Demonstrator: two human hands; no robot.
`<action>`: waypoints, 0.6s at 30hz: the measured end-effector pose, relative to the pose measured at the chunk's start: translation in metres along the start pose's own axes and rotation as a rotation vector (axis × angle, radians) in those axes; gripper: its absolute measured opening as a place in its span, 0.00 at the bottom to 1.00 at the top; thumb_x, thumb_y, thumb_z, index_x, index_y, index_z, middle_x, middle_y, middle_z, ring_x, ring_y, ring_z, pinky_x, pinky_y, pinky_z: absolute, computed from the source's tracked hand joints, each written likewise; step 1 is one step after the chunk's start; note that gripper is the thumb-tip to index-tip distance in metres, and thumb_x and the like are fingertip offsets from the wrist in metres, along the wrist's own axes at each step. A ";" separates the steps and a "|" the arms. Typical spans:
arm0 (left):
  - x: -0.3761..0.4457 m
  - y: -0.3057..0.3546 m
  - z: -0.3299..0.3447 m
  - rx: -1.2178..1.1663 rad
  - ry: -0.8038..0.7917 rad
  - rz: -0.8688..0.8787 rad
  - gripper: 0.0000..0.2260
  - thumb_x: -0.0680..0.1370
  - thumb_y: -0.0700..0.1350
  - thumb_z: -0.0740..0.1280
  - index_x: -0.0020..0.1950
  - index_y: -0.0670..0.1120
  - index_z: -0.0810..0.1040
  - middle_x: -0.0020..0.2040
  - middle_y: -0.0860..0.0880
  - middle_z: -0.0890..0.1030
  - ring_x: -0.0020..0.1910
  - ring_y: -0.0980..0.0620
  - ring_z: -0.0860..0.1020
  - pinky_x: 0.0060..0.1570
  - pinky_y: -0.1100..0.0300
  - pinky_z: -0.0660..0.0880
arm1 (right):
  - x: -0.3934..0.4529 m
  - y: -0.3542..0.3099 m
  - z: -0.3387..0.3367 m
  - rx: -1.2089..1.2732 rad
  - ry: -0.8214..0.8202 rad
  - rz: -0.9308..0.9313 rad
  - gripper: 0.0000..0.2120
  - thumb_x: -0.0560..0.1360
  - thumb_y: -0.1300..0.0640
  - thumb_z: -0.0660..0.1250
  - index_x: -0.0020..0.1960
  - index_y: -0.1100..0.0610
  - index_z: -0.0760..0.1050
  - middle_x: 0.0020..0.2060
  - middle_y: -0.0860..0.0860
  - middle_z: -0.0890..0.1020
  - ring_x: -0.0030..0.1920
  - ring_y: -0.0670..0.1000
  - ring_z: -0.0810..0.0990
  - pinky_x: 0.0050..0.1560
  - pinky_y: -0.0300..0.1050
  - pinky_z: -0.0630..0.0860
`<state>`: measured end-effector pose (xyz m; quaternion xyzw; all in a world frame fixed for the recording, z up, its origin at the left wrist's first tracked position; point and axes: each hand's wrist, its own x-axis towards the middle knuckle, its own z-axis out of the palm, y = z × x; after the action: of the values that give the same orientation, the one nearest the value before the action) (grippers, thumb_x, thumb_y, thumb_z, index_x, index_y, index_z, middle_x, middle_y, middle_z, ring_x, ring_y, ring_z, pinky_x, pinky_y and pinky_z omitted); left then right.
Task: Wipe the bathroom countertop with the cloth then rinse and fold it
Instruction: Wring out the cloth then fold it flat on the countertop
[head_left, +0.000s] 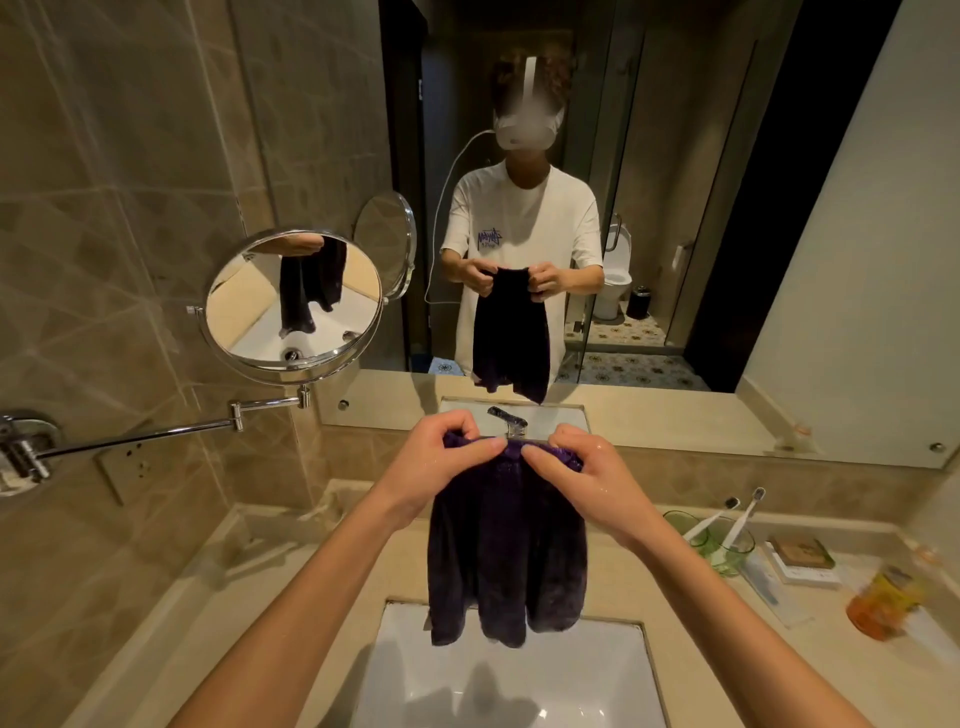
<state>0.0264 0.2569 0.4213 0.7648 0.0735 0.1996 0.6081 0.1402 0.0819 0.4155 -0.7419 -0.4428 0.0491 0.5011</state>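
A dark purple cloth (506, 551) hangs down over the white sink (509, 686), bunched along its top edge. My left hand (441, 462) grips the top left of the cloth and my right hand (576, 467) grips the top right, thumbs nearly touching in the middle. Both hands look wet. The chrome faucet (511, 421) shows just behind the hands. The beige countertop (291, 587) runs to both sides of the sink. The wall mirror repeats the scene.
A round swing-arm mirror (293, 306) juts from the left tiled wall. On the right counter stand green glasses with toothbrushes (722, 540), a soap box (802, 556) and an orange packet (883, 603).
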 end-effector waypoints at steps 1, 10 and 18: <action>0.002 0.002 0.005 -0.063 0.021 -0.012 0.15 0.78 0.42 0.72 0.35 0.46 0.70 0.34 0.48 0.72 0.35 0.55 0.72 0.35 0.65 0.69 | 0.001 -0.004 0.004 0.079 0.019 0.008 0.22 0.80 0.54 0.69 0.30 0.46 0.66 0.33 0.44 0.68 0.34 0.42 0.67 0.37 0.39 0.64; 0.016 0.034 0.042 -0.596 -0.005 -0.103 0.06 0.82 0.46 0.64 0.51 0.44 0.71 0.46 0.44 0.79 0.46 0.51 0.81 0.48 0.57 0.80 | 0.013 -0.028 0.035 0.471 0.089 0.040 0.05 0.85 0.54 0.58 0.58 0.54 0.65 0.55 0.52 0.78 0.56 0.44 0.80 0.57 0.44 0.79; 0.023 0.029 0.016 -0.525 -0.040 -0.077 0.24 0.79 0.64 0.60 0.59 0.44 0.75 0.44 0.46 0.73 0.43 0.51 0.75 0.55 0.52 0.74 | 0.012 -0.025 0.043 0.410 -0.067 0.018 0.30 0.76 0.59 0.74 0.71 0.46 0.62 0.54 0.54 0.84 0.42 0.57 0.87 0.43 0.53 0.85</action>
<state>0.0504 0.2435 0.4508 0.5813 0.0361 0.1732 0.7942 0.1096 0.1230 0.4185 -0.6263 -0.4333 0.1670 0.6262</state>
